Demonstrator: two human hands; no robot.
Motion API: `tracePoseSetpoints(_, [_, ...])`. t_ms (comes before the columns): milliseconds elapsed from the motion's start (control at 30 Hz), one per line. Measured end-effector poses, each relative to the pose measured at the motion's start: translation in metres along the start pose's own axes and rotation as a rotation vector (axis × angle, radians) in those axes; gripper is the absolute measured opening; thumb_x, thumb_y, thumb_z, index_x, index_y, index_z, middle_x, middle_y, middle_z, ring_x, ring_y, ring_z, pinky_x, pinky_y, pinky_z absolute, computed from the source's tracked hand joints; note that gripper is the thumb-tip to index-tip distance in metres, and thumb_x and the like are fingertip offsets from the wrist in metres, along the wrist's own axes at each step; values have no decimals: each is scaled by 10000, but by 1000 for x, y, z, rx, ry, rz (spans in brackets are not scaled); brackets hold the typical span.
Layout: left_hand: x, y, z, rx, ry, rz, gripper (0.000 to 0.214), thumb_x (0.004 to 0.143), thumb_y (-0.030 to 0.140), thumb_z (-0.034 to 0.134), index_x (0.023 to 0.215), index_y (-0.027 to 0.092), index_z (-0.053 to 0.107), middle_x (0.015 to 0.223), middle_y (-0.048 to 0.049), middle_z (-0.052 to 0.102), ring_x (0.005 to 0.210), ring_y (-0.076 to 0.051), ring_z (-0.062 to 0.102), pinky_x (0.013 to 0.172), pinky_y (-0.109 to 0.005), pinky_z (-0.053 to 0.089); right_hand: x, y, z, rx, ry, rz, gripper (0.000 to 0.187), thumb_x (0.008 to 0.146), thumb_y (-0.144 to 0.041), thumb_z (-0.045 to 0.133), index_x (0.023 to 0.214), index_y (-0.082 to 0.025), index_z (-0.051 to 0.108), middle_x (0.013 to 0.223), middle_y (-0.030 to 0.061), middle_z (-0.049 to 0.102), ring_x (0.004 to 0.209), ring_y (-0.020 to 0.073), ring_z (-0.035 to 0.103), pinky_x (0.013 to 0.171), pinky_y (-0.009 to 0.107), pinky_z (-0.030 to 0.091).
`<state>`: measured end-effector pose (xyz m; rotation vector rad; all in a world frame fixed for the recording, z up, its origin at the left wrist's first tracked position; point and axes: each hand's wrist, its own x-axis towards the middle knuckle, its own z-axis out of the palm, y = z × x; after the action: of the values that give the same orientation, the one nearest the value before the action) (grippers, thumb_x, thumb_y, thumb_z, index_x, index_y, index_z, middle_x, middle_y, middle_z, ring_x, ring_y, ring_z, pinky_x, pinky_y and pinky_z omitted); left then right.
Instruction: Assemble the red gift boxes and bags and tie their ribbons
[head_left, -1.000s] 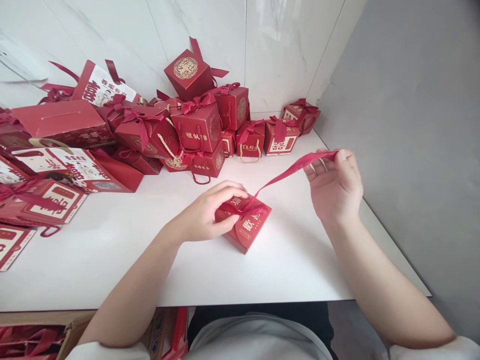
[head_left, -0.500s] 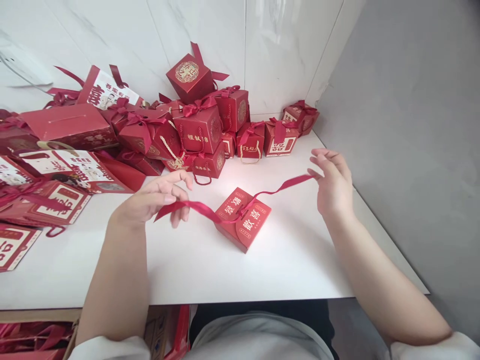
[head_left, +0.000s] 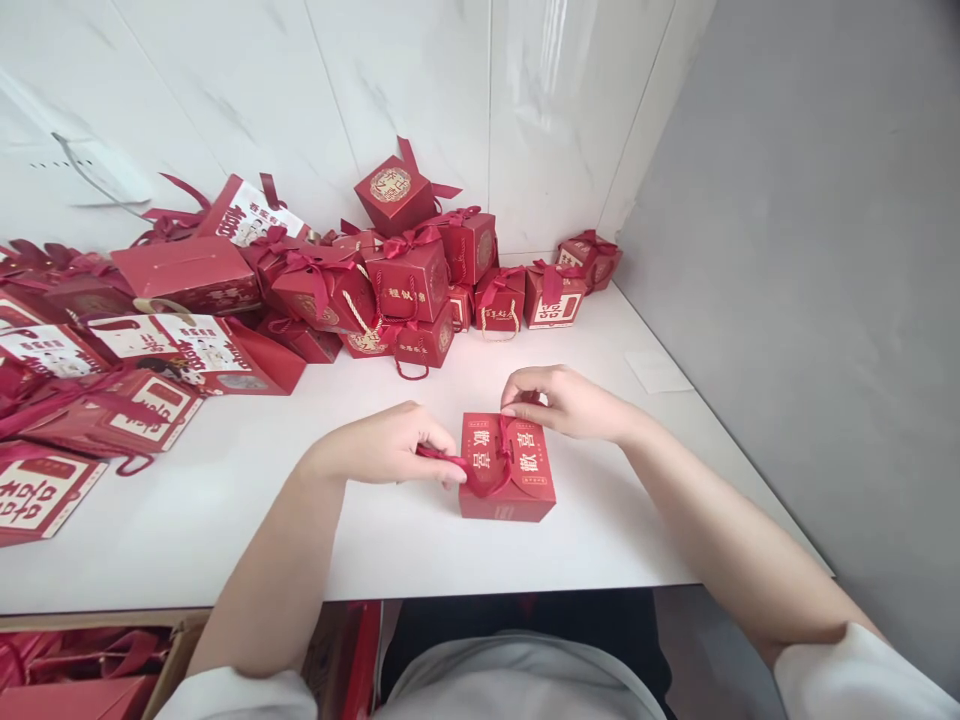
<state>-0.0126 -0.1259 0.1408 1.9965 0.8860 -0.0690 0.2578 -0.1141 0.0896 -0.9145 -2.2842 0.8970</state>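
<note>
A small red gift box (head_left: 514, 510) with pale lettering sits upright on the white table (head_left: 390, 550) in front of me. A dark red ribbon (head_left: 505, 445) runs across its top, threaded through the middle of the lid. At the box's left side, my left hand (head_left: 401, 445) is closed, pinching one end of the ribbon. My right hand (head_left: 566, 402) is closed over the back edge of the box, fingertips pinched on the ribbon's other part; the exact grip is partly hidden.
Several red boxes (head_left: 409, 285) with ribbon bows and cord handles are piled along the tiled wall. Larger red boxes (head_left: 150, 410) crowd the left side. A carton (head_left: 184, 640) of red items stands below the table's front edge. A grey panel (head_left: 787, 250) borders the right.
Both hands have come inward to the box, the right one moving far left. The box has turned to face me more squarely, and the ribbon ends are no longer stretched wide.
</note>
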Motion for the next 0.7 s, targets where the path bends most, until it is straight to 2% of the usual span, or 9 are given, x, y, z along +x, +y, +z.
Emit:
tracePoseSetpoints(67, [-4,-7,-9,-52,72,-10,380,850,468,649,642,155,700,533,3,510,482,-86,435,460,-217,344,-6,-1,-9,-28,85,41,190,948,-338,538,872,-203,647,840,33,686,707,146,606,667,277,450])
tracePoseSetpoints(167, [-12,-28,-26,-181,324,-73,357,820,493,678,681,168,730,619,-33,608,549,-122,539,523,-236,465,-17,-5,-25,-29,150,120,214,942,-388,545,873,-205,632,834,34,681,691,148,615,658,279,447])
tracePoseSetpoints(233, [-17,-42,-33,-201,406,-162,387,807,535,675,682,175,746,595,-46,615,557,-143,558,533,-255,485,-21,-10,-35,-25,61,150,226,933,-415,557,868,-212,629,832,28,685,723,153,619,682,281,450])
tracePoseSetpoints(300, [-18,-50,-36,-165,378,-232,415,812,572,648,718,186,770,612,-63,650,607,-171,605,586,-278,506,-20,-14,-40,-19,-86,196,237,923,-445,569,876,-219,624,809,16,683,729,155,608,681,278,448])
tracePoseSetpoints(367, [-14,-49,-32,-139,342,-236,429,830,602,609,836,207,779,744,-69,712,744,-204,664,713,-309,529,-14,-15,-41,15,-181,300,296,905,-514,582,894,-220,621,791,14,682,698,155,595,640,274,445])
tracePoseSetpoints(467, [2,-37,-19,-84,475,-146,456,867,635,546,1003,234,714,964,-47,722,919,-210,656,855,-327,495,-1,-8,-36,180,-146,455,436,892,-623,556,885,-194,631,848,55,704,713,167,626,659,285,486])
tracePoseSetpoints(567, [21,-23,0,21,678,-120,484,861,683,519,863,218,658,924,-23,701,869,-202,630,815,-310,460,7,5,-28,374,-18,533,514,911,-638,516,753,-161,627,798,88,707,706,177,662,739,306,522])
tracePoseSetpoints(633, [30,-18,9,78,691,-234,575,824,747,503,681,201,614,771,-28,681,745,-210,618,723,-313,442,6,12,-23,430,66,602,558,911,-637,516,657,-152,621,687,88,690,647,172,661,729,305,525])
tracePoseSetpoints(700, [34,-18,14,74,614,-373,664,797,800,468,557,195,598,658,-49,666,666,-228,616,679,-326,435,1,16,-21,461,110,666,586,900,-644,528,624,-142,647,605,86,674,587,163,647,690,297,519])
